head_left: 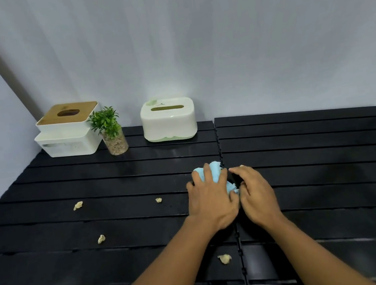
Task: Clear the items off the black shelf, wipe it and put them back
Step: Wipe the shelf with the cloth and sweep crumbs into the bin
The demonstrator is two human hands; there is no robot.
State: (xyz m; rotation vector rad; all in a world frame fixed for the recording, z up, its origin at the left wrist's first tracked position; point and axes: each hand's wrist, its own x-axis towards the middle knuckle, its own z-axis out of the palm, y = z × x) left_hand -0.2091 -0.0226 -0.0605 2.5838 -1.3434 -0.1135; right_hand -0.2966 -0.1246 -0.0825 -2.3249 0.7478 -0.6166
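1. Two hands meet on a blue cloth [218, 174] near the middle of the black shelf [301, 141], right on the seam between its two slatted halves.
2. The left hand [210, 199] lies flat with fingers spread, pressing the cloth down; the right hand [256, 193] curls loosely at the cloth's right edge, fingertips touching it. Whether the right hand truly grips it I cannot tell.
3. Judging by this, the wiping step seems to be in hand, though the shelf is not cleared.
4. Three items stand along the back edge, left of the seam: a wood-lidded box [68, 131] furthest left, a small plant [110, 131] just beside it, and a white tissue box [168, 119] nearer the seam.
5. Pale crumpled scraps [78, 205] lie scattered left of the seam and toward the front edge; one [224, 258] sits close to the seam behind the hands.
6. The next move likely calls for bunching the cloth into one hand and sweeping along the slats.
7. Grooves between slats may catch scraps, and the three items block the back strip until lifted off.
8. Right of the seam the shelf carries nothing visible.
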